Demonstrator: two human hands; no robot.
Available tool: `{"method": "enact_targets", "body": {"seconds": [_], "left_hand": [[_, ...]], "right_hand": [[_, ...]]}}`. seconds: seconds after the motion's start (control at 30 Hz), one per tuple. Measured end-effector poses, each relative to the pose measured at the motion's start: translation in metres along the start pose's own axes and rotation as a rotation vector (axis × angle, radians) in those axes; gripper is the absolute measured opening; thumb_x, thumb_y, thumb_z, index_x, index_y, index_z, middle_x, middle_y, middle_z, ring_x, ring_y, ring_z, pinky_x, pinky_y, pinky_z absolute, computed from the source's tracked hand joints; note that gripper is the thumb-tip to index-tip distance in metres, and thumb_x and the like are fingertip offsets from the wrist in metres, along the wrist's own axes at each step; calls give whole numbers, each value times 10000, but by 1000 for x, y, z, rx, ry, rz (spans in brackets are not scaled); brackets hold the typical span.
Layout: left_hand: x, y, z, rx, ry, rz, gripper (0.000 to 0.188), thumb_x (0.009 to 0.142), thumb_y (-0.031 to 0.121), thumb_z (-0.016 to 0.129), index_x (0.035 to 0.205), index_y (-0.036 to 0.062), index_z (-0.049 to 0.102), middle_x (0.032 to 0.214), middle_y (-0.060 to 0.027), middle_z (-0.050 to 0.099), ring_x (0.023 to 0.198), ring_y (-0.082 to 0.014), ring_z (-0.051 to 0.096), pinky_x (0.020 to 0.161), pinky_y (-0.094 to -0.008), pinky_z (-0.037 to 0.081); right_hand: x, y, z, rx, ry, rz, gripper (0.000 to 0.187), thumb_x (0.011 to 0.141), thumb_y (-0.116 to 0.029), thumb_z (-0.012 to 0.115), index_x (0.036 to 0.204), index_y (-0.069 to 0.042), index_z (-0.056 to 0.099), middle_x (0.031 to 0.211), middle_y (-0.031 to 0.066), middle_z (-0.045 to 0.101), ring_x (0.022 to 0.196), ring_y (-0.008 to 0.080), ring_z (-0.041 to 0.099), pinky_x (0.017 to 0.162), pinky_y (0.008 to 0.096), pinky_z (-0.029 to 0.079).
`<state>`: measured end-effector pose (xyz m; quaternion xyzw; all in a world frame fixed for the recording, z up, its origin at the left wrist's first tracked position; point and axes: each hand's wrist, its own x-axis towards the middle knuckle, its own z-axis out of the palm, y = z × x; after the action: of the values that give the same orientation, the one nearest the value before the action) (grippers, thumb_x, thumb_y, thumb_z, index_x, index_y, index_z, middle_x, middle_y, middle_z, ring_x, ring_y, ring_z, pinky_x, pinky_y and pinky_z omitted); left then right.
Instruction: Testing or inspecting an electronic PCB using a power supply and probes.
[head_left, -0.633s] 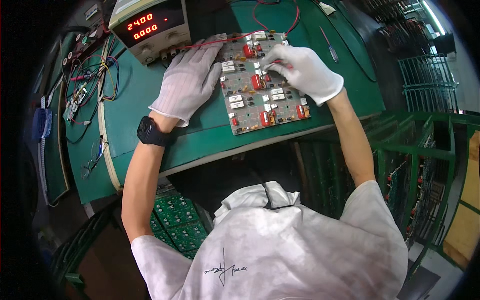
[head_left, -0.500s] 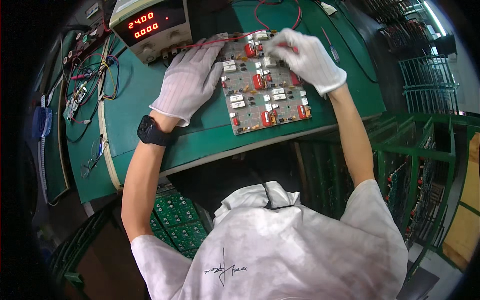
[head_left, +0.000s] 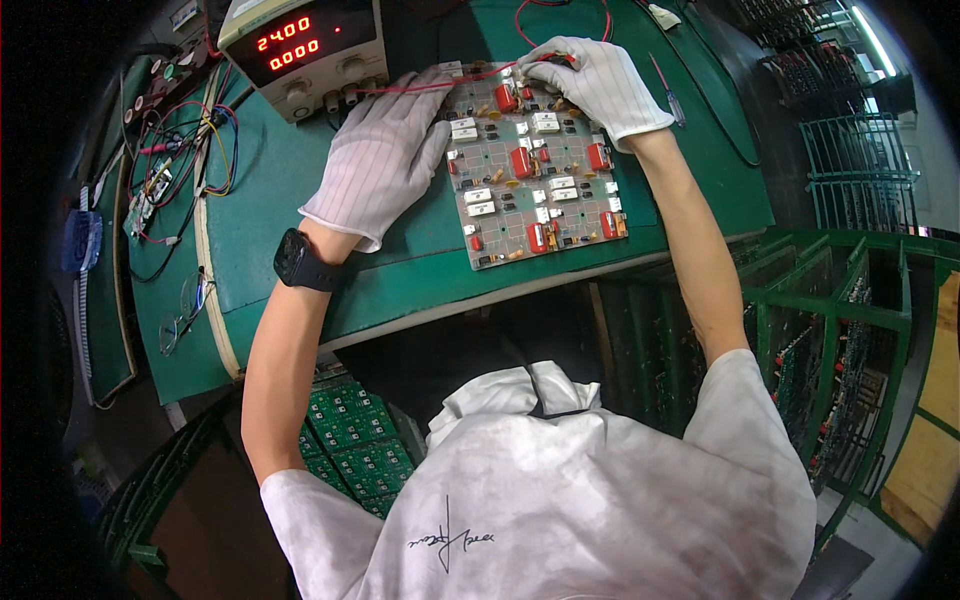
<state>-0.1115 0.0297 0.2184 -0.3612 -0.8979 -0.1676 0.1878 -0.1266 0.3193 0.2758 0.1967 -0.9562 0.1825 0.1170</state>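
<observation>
A panel of circuit boards (head_left: pixel 535 185) with red, white and black components lies on the green mat. My left hand (head_left: pixel 385 155), in a white striped glove, rests flat with fingers stretched out along the panel's far left edge. My right hand (head_left: pixel 590 90), gloved the same way, is closed in a pinch over the panel's far right part. Between its fingers shows a bit of red and black, the end of a red test lead (head_left: pixel 425 88); the tip is hidden. That lead runs across the panel's far end from the power supply (head_left: pixel 305 55), whose red digits are lit.
On the mat's right lies a screwdriver (head_left: pixel 669 92). Tangled coloured wires (head_left: pixel 190 150) and a small board sit at the left. Below the bench edge is a stack of green circuit boards (head_left: pixel 355 435). Green racks (head_left: pixel 800 330) holding boards stand at the right.
My right hand has moved up and slightly left to the panel's far edge, with the red lead's end in it. The panel has shifted slightly right. My left hand stays almost in place.
</observation>
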Motion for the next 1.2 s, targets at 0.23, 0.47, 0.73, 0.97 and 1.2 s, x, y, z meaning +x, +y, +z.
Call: {"method": "enact_targets", "body": {"seconds": [0.23, 0.47, 0.73, 0.97, 1.2], "left_hand": [[0, -2, 1, -44, -12, 25, 469, 1062, 317, 509, 1436, 35, 530, 1352, -237, 620, 1244, -414, 585, 1106, -489, 434], [2, 0, -4, -6, -6, 19, 471, 1040, 302, 525, 1457, 82, 529, 1444, -153, 596, 1344, -346, 548, 1116, -470, 427], [4, 5, -5, -26, -39, 11, 500, 1037, 303, 525, 1485, 82, 502, 1467, -149, 576, 1384, -333, 517, 1150, -461, 405], [7, 3, -4, -23, -67, 16, 494, 1044, 288, 514, 1486, 68, 495, 1449, -180, 576, 1387, -346, 508, 1146, -471, 400], [7, 4, -3, 12, -50, 15, 497, 1050, 288, 502, 1502, 81, 480, 1443, -191, 581, 1336, -364, 544, 1143, -470, 407]], "right_hand": [[4, 19, 6, -199, -53, -163, 361, 976, -384, 671, 1106, -52, 731, 1002, 158, 730, 921, 333, 708, 821, 399, 566], [10, 18, 8, -305, -82, -126, 451, 968, -422, 674, 1135, -5, 713, 1021, 188, 730, 963, 370, 698, 875, 421, 559], [-49, 0, -44, 58, 173, 127, 410, 1008, -436, 615, 1183, -83, 728, 992, 156, 753, 909, 296, 743, 799, 369, 580], [-161, -16, -50, -418, -67, 736, 561, 973, -594, 611, 1025, -38, 662, 900, 168, 741, 851, 346, 746, 750, 443, 585], [-154, 9, -42, -473, -93, 543, 378, 1026, -373, 559, 862, -35, 608, 803, 211, 702, 753, 424, 698, 660, 503, 572]]}}
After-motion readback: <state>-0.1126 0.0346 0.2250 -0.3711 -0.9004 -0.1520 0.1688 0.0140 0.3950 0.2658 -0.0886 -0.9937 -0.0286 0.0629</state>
